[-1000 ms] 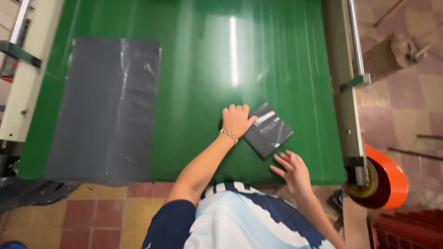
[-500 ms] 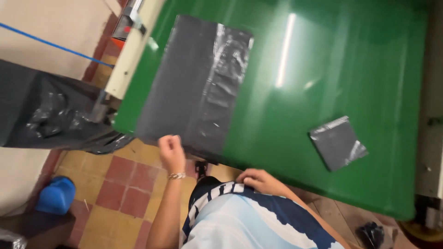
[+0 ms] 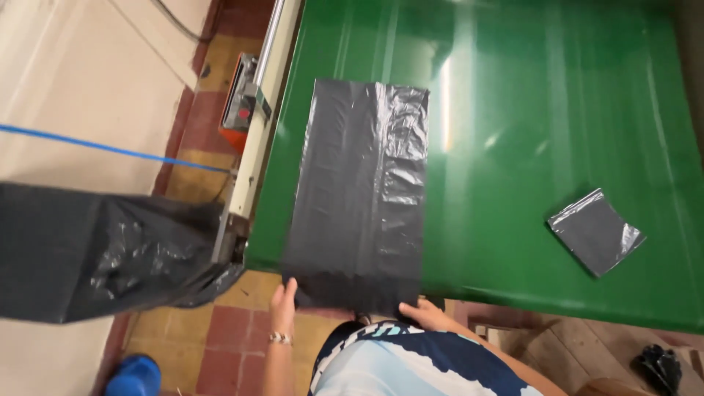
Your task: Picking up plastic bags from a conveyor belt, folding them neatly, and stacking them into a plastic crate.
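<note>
A worker's left hand (image 3: 283,302) and right hand (image 3: 424,314) pinch the near corners of a flat, wrinkled dark grey plastic bag (image 3: 361,192) lying lengthwise on a glossy green table (image 3: 557,110), its end overhanging the edge. A small folded bag (image 3: 595,231) lies well apart to the right. Tiled floor (image 3: 220,330) and a hanging black sack (image 3: 95,253) flank the table.

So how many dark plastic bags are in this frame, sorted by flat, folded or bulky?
Flat dark grey plastic bag on the green table, both hands at its near edge: 1
Small folded dark grey plastic bag: 1
Bulky black plastic bag beside the table: 1
Total: 3
</note>
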